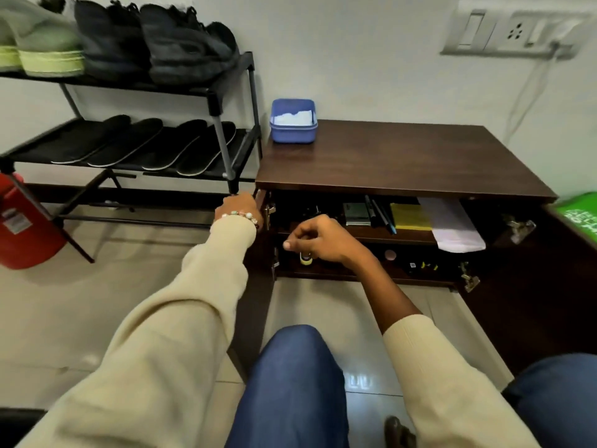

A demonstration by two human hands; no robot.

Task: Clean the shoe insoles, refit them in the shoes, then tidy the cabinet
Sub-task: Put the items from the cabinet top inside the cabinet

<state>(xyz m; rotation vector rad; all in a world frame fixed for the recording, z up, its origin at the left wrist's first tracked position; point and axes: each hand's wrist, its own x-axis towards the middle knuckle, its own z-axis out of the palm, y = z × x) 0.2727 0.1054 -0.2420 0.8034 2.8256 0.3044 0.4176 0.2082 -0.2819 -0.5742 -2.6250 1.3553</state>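
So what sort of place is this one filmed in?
Probably an indoor shoe-storage corner of a home or office: a black shoe rack holding shoes and loose insoles, beside a low wooden cabinet on tiled floor.

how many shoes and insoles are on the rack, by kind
green shoes: 2
black shoes: 2
insoles: 4
total: 8
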